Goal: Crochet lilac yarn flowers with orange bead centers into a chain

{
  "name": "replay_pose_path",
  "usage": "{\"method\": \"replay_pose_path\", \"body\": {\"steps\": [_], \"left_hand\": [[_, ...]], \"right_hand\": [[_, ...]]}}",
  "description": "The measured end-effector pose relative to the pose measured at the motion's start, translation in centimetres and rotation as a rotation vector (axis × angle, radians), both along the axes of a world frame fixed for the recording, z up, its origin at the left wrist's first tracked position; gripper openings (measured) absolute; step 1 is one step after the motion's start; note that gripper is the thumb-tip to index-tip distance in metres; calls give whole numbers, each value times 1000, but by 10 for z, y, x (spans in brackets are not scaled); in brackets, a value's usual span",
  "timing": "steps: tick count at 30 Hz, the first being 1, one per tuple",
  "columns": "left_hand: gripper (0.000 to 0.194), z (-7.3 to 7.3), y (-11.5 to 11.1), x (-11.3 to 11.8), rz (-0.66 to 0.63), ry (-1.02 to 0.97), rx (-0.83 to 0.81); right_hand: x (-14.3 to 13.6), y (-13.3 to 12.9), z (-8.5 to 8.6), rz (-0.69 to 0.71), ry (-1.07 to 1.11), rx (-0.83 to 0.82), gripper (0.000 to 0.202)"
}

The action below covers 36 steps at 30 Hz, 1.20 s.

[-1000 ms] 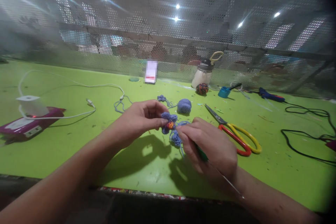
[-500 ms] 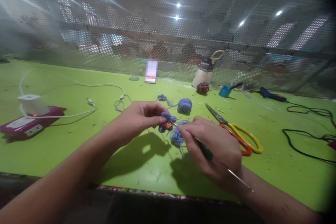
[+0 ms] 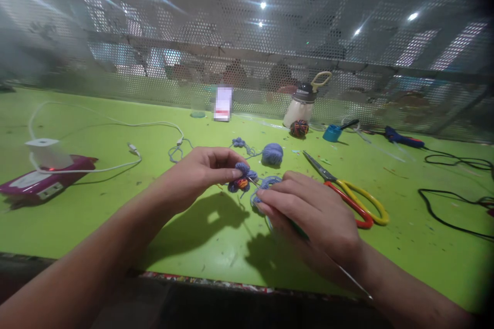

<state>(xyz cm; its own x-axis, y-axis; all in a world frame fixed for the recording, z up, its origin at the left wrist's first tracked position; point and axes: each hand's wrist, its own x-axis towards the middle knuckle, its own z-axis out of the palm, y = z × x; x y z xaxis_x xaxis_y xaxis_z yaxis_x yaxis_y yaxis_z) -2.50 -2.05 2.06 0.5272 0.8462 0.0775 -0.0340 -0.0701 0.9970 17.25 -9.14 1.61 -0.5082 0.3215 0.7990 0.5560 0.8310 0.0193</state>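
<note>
Left fingers (image 3: 223, 156) pinching blue yarn flower (image 3: 242, 183); right fingers (image 3: 278, 198) wrapped around green-handled metal tool (image 3: 300, 231).

A craft workspace occupied a bright green table (image 3: 57, 226) backed by a perforated metal screen (image 3: 239, 36), where a ball of blue yarn (image 3: 272, 154), a multicolored ball (image 3: 299, 129), red-and-yellow-handled scissors (image 3: 335, 181) and a small crocheted flower (image 3: 242, 169) pointed to handiwork. A corded blue tool (image 3: 403, 139), scattered scraps (image 3: 326, 161) and a purple power strip (image 3: 34, 182) added to the workshop look; whether it belonged to a home, school or business could not be told.
</note>
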Motion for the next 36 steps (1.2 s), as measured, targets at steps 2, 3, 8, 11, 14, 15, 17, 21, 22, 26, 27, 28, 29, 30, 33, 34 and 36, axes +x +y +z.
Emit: {"method": "replay_pose_path", "body": {"steps": [2, 3, 8, 11, 14, 15, 17, 21, 22, 26, 27, 28, 29, 30, 33, 34, 36], "left_hand": [[13, 1, -1, 0, 5, -5, -10], [13, 1, -1, 1, 7, -7, -14], [14, 2, -2, 1, 14, -10, -10], [14, 2, -2, 0, 21, -15, -17], [12, 3, -1, 0, 38, -30, -38], [12, 3, -1, 0, 40, -40, -51], [11, 4, -1, 0, 39, -58, -85], [13, 5, -1, 0, 54, -70, -143], [13, 5, -1, -1, 54, -71, -149], [11, 5, -2, -1, 18, -71, -135], [11, 5, -2, -1, 11, -69, -128], [10, 5, -2, -1, 5, -67, -121], [10, 5, -2, 0, 2, -66, -114], [9, 5, -3, 0, -1, -66, -103], [9, 5, -4, -1, -18, -68, -38], [9, 4, -4, -1, -26, -69, -14], [9, 4, -4, -2, -44, -72, 14]], "right_hand": [[0, 0, 0, 7, 6, -5, 6], [0, 0, 0, 13, 10, -8, 6], [1, 0, 0, 0, 17, -10, 9], [3, 0, -2, -16, -62, 27, 6], [5, 1, -3, -33, -139, 70, 10], [5, 1, -3, -35, -150, 80, 10], [6, 1, -3, -35, -160, 91, 9], [5, 0, -1, -14, -120, 87, 8], [5, -1, 1, -9, -94, 71, 9], [5, -4, 7, 14, 78, -74, 13], [5, -5, 8, 17, 125, -103, 14], [5, -5, 9, 20, 157, -126, 15], [5, -6, 9, 23, 174, -140, 16], [5, -6, 9, 23, 186, -146, 17], [6, -5, 7, -8, 244, -129, 17], [7, -4, 6, -33, 285, -147, 16], [11, -1, 6, -68, 392, -272, 11]]}}
